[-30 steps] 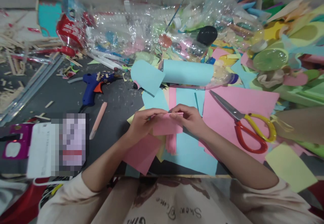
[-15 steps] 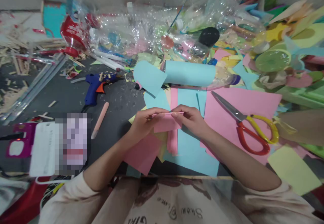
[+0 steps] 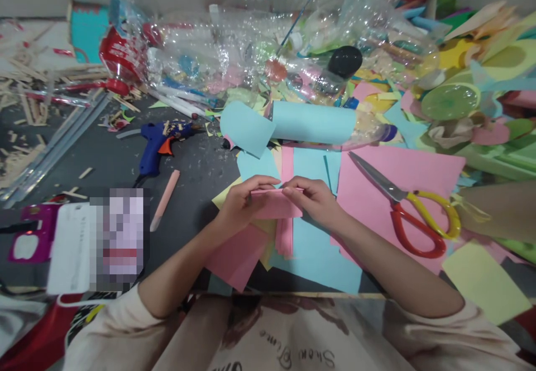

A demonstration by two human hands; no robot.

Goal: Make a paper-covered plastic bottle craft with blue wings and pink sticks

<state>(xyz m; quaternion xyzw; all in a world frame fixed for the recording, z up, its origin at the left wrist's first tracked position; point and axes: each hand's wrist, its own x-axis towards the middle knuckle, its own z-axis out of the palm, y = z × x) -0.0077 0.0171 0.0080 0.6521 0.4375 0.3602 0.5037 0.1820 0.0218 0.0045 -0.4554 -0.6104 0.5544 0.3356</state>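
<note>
Both my hands pinch a small folded piece of pink paper [image 3: 276,206] at the middle of the table. My left hand [image 3: 242,200] grips its left end, fingers curled over the top fold. My right hand [image 3: 315,198] holds the right end between thumb and fingertips. Under the piece lie more pink sheets [image 3: 237,253], a narrow pink strip [image 3: 285,237] and a light blue sheet [image 3: 318,248].
Red and yellow scissors [image 3: 412,209] lie on a big pink sheet [image 3: 402,175] to the right. A light blue paper roll [image 3: 312,122] sits behind, a blue glue gun [image 3: 157,142] to the left. Crumpled clear plastic bottles [image 3: 234,52] and paper scraps fill the back.
My hands have stayed in place on the pink piece. The visible part of the piece has grown shorter, its top edge folded down further.
</note>
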